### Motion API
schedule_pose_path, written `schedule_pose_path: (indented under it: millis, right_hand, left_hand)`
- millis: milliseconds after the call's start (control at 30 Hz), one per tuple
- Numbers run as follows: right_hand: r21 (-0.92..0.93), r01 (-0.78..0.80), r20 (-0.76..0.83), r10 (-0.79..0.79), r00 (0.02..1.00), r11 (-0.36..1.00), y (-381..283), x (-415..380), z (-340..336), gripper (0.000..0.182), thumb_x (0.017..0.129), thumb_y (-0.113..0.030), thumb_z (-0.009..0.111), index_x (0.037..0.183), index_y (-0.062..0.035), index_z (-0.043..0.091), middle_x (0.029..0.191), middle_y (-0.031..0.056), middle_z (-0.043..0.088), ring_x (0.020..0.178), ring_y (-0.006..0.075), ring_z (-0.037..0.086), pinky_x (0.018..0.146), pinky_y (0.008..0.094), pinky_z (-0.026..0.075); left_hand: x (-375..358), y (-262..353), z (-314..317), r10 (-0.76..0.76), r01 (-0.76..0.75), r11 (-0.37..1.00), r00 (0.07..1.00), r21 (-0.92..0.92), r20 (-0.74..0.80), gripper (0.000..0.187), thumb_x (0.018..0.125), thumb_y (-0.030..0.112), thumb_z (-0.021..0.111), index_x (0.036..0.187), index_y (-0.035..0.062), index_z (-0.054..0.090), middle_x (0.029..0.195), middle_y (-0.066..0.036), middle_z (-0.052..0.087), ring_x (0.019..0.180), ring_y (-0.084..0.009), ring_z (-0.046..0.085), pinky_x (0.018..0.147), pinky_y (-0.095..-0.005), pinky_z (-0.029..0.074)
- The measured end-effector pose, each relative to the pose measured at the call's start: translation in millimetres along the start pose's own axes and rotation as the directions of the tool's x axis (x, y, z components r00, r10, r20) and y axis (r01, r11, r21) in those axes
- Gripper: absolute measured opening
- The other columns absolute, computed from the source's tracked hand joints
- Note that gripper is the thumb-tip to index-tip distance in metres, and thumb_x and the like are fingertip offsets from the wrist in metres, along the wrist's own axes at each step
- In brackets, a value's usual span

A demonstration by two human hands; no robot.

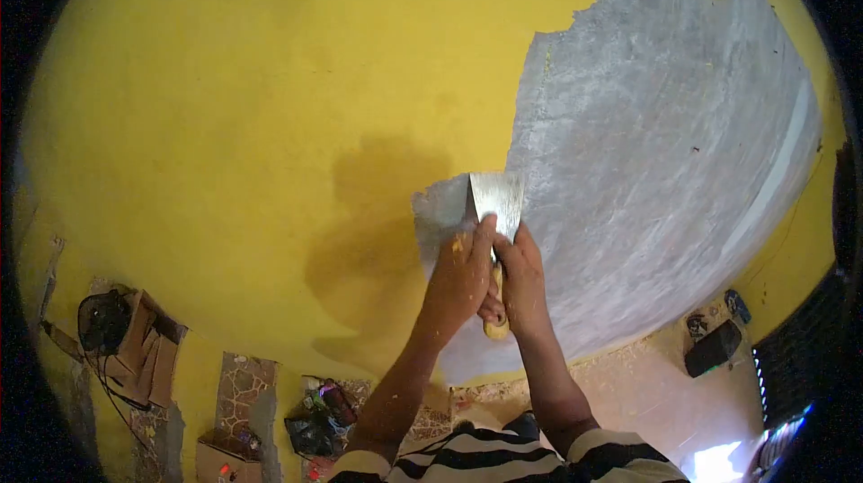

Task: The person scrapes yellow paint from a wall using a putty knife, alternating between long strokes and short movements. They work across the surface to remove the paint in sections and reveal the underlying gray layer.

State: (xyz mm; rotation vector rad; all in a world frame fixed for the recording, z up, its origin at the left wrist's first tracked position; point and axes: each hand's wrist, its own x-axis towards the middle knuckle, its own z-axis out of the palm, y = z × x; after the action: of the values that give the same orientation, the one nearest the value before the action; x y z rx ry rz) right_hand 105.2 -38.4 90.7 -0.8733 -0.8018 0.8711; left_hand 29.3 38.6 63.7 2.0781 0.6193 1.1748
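A yellow painted wall (234,97) fills the view, with a large scraped grey patch (665,150) on its right half. A metal scraper blade (497,198) is pressed flat against the wall at the left edge of the grey patch. Its yellow wooden handle (496,326) points down. My left hand (460,281) wraps the handle, with a finger stretched up onto the blade. My right hand (521,281) grips the same handle from the right side. Both forearms rise from my striped sleeves (503,460).
Below on the floor lie cardboard boxes (144,348), a black fan (103,321), a dark bag with clutter (316,420) and a dark box (713,348). Paint flakes cover the floor (629,375) along the wall's base. A dark grille (800,366) stands at the right.
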Motion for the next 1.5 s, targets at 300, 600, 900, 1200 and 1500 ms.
schedule_pose_path:
  millis: [300, 600, 900, 1200, 1500]
  right_hand:
    - [0.099, -0.127, 0.055, 0.122, 0.991, 0.987, 17.4, -9.4, -14.0, 0.030, 0.101, -0.018, 0.040, 0.129, -0.0082, 0.039, 0.055, 0.0018, 0.043, 0.032, 0.0102, 0.034, 0.029, 0.0254, 0.031]
    - [0.098, -0.149, 0.075, 0.142, 0.987, 0.984, -11.6, -10.3, -8.6, 0.024, 0.101, -0.020, 0.038, 0.122, -0.0085, 0.041, 0.054, 0.0023, 0.039, 0.032, 0.0104, 0.033, 0.029, 0.0250, 0.029]
    - [0.194, -0.147, 0.166, 0.115, 0.979, 0.970, -23.9, -2.3, -7.5, 0.030, 0.101, -0.020, 0.037, 0.129, -0.0111, 0.038, 0.053, 0.0014, 0.039, 0.031, 0.0101, 0.032, 0.029, 0.0247, 0.030]
    - [0.022, -0.089, 0.059, 0.088, 0.994, 0.996, 1.8, -0.6, -19.4, 0.020, 0.100, -0.021, 0.038, 0.117, -0.0096, 0.041, 0.053, 0.0020, 0.039, 0.031, 0.0099, 0.032, 0.029, 0.0248, 0.029]
    - [0.089, -0.153, 0.051, 0.149, 0.988, 0.984, 6.5, -6.5, -23.4, 0.026, 0.100, -0.020, 0.038, 0.123, -0.0078, 0.040, 0.054, 0.0018, 0.040, 0.033, 0.0095, 0.033, 0.031, 0.0243, 0.031]
  left_hand:
    - [-20.4, -12.4, 3.5, 0.130, -0.194, 0.922, 0.970, 0.334, 0.205, 0.040, 0.089, 0.002, 0.048, 0.128, -0.0063, 0.044, 0.094, -0.022, 0.061, 0.083, -0.0365, 0.058, 0.076, -0.0445, 0.046]
    - [-9.6, -0.4, 4.1, 0.203, -0.227, 0.942, 0.972, 0.246, 0.118, 0.029, 0.096, 0.014, 0.045, 0.116, -0.0062, 0.050, 0.075, -0.018, 0.054, 0.061, -0.0297, 0.056, 0.060, -0.0409, 0.047]
    - [19.7, 44.5, -9.6, -0.274, 0.301, 0.950, 0.931, -0.081, 0.242, 0.031, 0.091, 0.003, 0.050, 0.120, -0.0072, 0.046, 0.076, -0.018, 0.058, 0.052, -0.0290, 0.056, 0.054, -0.0407, 0.047]
    - [-0.8, -11.1, 16.4, 0.193, -0.205, 0.952, 0.978, 0.225, 0.077, 0.033, 0.092, 0.004, 0.049, 0.122, -0.0075, 0.046, 0.074, -0.020, 0.058, 0.061, -0.0326, 0.059, 0.055, -0.0414, 0.046]
    - [-1.9, -5.5, 20.6, 0.091, -0.092, 0.996, 0.996, -0.022, -0.017, 0.044, 0.101, 0.033, 0.039, 0.082, -0.0054, 0.052, 0.052, -0.014, 0.048, 0.045, -0.0249, 0.054, 0.046, -0.0378, 0.044]
